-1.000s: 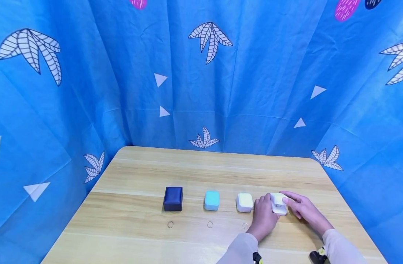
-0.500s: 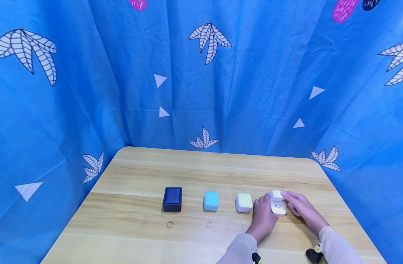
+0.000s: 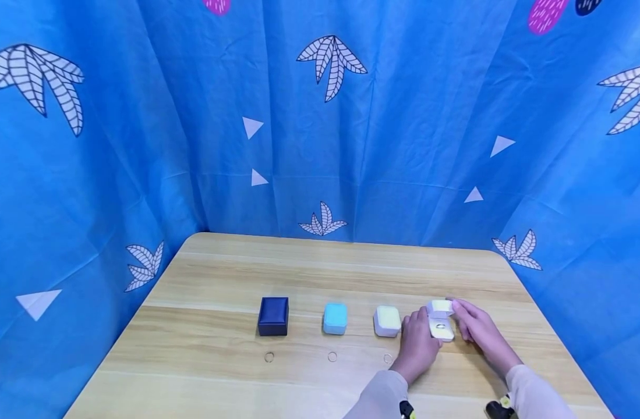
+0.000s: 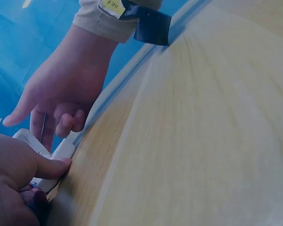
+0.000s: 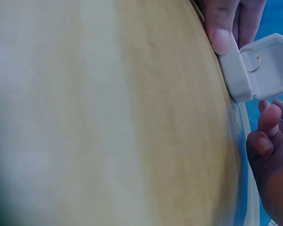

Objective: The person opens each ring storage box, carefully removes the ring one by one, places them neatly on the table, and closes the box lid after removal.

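Note:
A white ring box stands with its lid raised near the table's right side, a ring upright in its slot. My left hand grips the base from the left, thumb at the front. Beside the lid, at its right edge, is my right hand; its fingers are loosely bent and not pinching the lid. Any light contact there cannot be made out. Left of the left hand stand a closed white box, a turquoise box and a dark blue box.
Three rings lie on the wooden table: one ring before the dark blue box, one ring before the turquoise box, one ring before the closed white box. A blue patterned curtain hangs around the table.
The white box's lid has swung further up and back, so the ring inside shows more. My right thumb has slid from the lid's front to its right edge. The left hand stays in place.

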